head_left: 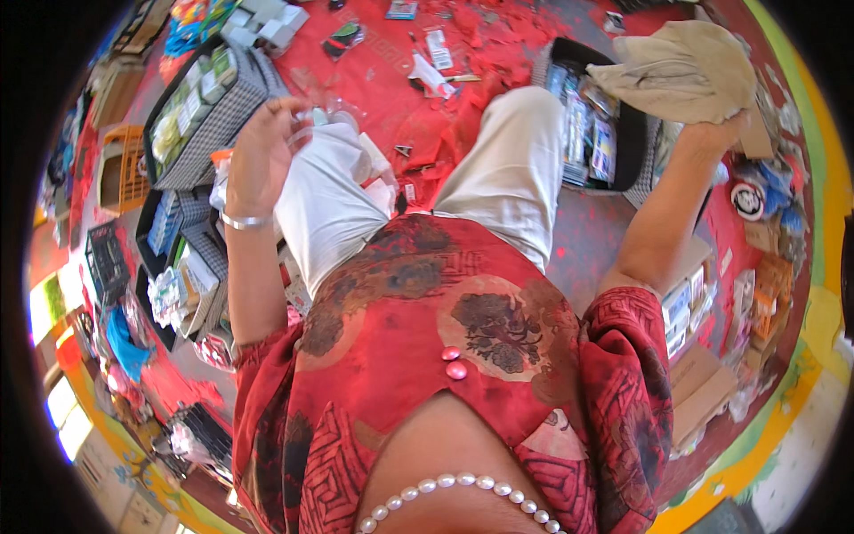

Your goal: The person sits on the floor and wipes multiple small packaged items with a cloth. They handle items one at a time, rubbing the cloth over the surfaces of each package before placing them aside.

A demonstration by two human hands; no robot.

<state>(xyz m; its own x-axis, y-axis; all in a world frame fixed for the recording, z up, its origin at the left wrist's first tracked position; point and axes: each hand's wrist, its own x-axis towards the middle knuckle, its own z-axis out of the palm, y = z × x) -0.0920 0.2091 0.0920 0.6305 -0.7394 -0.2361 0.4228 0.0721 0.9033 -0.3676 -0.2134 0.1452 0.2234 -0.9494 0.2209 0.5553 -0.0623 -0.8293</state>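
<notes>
My right hand point(728, 131) is closed on the edge of a tan fan-shaped piece point(680, 71), broad and rounded with folds. I cannot tell whether it is a hand fan or a floppy hat. It hangs over one end of a checked bin point(636, 133) holding packaged goods point(583, 125). My left hand point(267, 138) is raised beside my left knee, fingers slightly bent and apart. Close to its fingertips, clear plastic wrapping point(338, 114) lies by the knee; whether they touch is unclear.
More checked bins point(200, 133) with packets stand at the left, near an orange crate point(123, 169). Scraps and small packages point(439, 49) litter the red floor point(391, 80) ahead. At the right are cardboard boxes point(703, 392) and an orange basket point(772, 285).
</notes>
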